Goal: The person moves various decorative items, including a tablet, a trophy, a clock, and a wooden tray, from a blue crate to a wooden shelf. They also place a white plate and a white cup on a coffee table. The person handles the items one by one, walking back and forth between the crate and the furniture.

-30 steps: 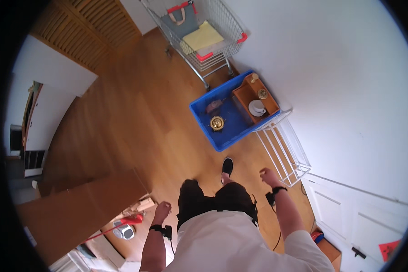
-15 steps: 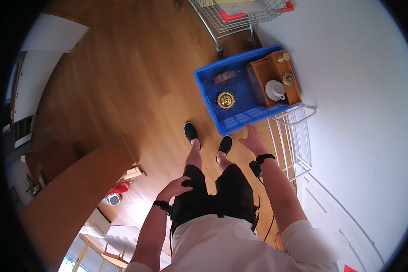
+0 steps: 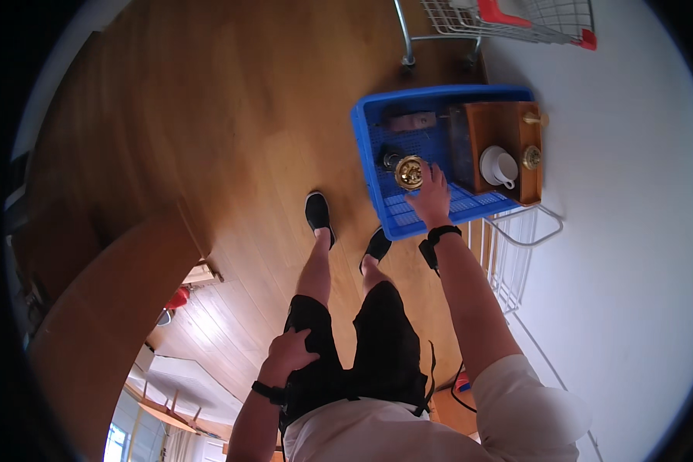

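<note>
My right hand [image 3: 433, 202] reaches down into a blue plastic crate [image 3: 366, 142], with its fingers at the right rim of a round gold-coloured metal ornament [image 3: 408, 174]. The ornament leans, and a dark stem or base shows at its left; how far the fingers wrap round it is partly hidden. My left hand [image 3: 289, 351] lies on the thigh of my black shorts, fingers apart and holding nothing. Standing in the crate's right side is a wooden tray-like box [image 3: 481, 127] with a white cup [image 3: 503, 165] on a saucer. A mauve block-shaped object [image 3: 413, 121] sits at the crate's far side.
Beyond the crate stands a wire shopping cart [image 3: 539, 23] with red trim. A white wire rack [image 3: 508, 258] is beside the crate, along the white wall [image 3: 616, 231]. A curved brown wooden piece of furniture [image 3: 115, 308] is at the left, on the wood floor [image 3: 231, 138].
My right hand has moved from outside the crate's near edge into it, to the gold ornament, which now leans. My left hand stays on the thigh. The whole view has shifted.
</note>
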The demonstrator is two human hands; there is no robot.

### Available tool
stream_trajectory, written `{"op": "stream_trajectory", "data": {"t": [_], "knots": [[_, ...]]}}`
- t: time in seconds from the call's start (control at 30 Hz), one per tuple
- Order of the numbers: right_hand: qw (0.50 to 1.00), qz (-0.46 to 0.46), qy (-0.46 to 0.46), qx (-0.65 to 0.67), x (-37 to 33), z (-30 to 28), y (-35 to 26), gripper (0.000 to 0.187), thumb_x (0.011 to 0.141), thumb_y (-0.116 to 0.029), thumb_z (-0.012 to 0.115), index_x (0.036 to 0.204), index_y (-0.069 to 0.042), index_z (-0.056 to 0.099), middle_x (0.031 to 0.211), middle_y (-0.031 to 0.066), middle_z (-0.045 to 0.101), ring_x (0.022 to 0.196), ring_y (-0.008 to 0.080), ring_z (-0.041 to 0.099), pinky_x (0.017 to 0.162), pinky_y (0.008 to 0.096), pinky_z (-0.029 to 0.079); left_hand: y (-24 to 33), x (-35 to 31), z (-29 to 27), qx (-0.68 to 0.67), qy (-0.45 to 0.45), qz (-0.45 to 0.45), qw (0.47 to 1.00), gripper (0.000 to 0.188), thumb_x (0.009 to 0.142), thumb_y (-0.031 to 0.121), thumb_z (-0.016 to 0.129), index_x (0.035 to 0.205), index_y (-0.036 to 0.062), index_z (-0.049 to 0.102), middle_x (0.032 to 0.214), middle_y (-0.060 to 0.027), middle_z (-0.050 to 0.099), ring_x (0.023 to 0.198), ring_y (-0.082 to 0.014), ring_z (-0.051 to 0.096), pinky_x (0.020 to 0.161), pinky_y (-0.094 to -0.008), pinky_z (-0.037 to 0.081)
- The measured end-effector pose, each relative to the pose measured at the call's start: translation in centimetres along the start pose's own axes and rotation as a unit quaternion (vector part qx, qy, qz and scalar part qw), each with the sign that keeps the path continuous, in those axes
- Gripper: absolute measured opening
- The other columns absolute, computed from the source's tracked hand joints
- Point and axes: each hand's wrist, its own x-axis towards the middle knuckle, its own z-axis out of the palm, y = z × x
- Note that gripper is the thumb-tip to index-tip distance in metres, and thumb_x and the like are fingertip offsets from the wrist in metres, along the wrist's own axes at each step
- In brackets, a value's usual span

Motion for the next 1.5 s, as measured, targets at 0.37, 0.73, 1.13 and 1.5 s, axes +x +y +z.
{"op": "stream_trajectory", "data": {"t": [0.37, 0.73, 1.13, 1.5], "knots": [[0.993, 0.028, -0.029, -0.111, 3.2, 2.8, -1.0, 0.045, 0.083, -0.029, 0.066, 0.119, -0.015, 0.044, 0.117, 0.0161, 0.058, 0.106, 0.0360, 0.059, 0.078, 0.0499, 0.051, 0.0, -0.2, 1.2, -0.084, 0.046, -0.021, 0.995, 0.058, 0.072, 0.043, 0.071, 0.119, 0.0113, 0.063, 0.106, -0.0170, 0.067, 0.101, -0.0321, 0.064, 0.089, -0.0422, 0.051], [0.998, 0.010, -0.003, -0.068, -0.3, -2.3, 2.0, 0.033, 0.081, -0.026, 0.065, 0.106, -0.012, 0.047, 0.092, 0.0182, 0.067, 0.087, 0.0395, 0.064, 0.072, 0.0501, 0.051, -0.5, -1.3, 8.0, -0.307, 0.096, 0.011, 0.947, 0.057, 0.076, 0.044, 0.070, 0.125, 0.0160, 0.061, 0.106, -0.0205, 0.067, 0.098, -0.0328, 0.066, 0.089, -0.0401, 0.051], [0.967, -0.031, 0.100, 0.231, -8.9, -20.8, 9.2, 0.024, 0.076, -0.022, 0.063, 0.090, -0.003, 0.056, 0.075, 0.0124, 0.062, 0.069, 0.0235, 0.060, 0.063, 0.0357, 0.047, 0.3, 0.1, 34.6, -0.742, 0.202, -0.042, 0.638, 0.036, 0.088, 0.025, 0.062, 0.117, 0.0034, 0.063, 0.101, -0.0080, 0.069, 0.093, -0.0162, 0.064, 0.079, -0.0309, 0.049], [0.901, -0.222, 0.047, 0.369, -24.8, -19.6, -0.9, 0.011, 0.081, -0.004, 0.061, 0.090, -0.007, 0.054, 0.066, -0.0003, 0.049, 0.057, 0.0072, 0.046, 0.051, 0.0242, 0.037, -5.7, -1.3, 46.0, -0.724, 0.316, -0.036, 0.613, 0.037, 0.086, 0.028, 0.062, 0.115, 0.0050, 0.065, 0.098, -0.0107, 0.071, 0.089, -0.0209, 0.067, 0.079, -0.0322, 0.052]]}}
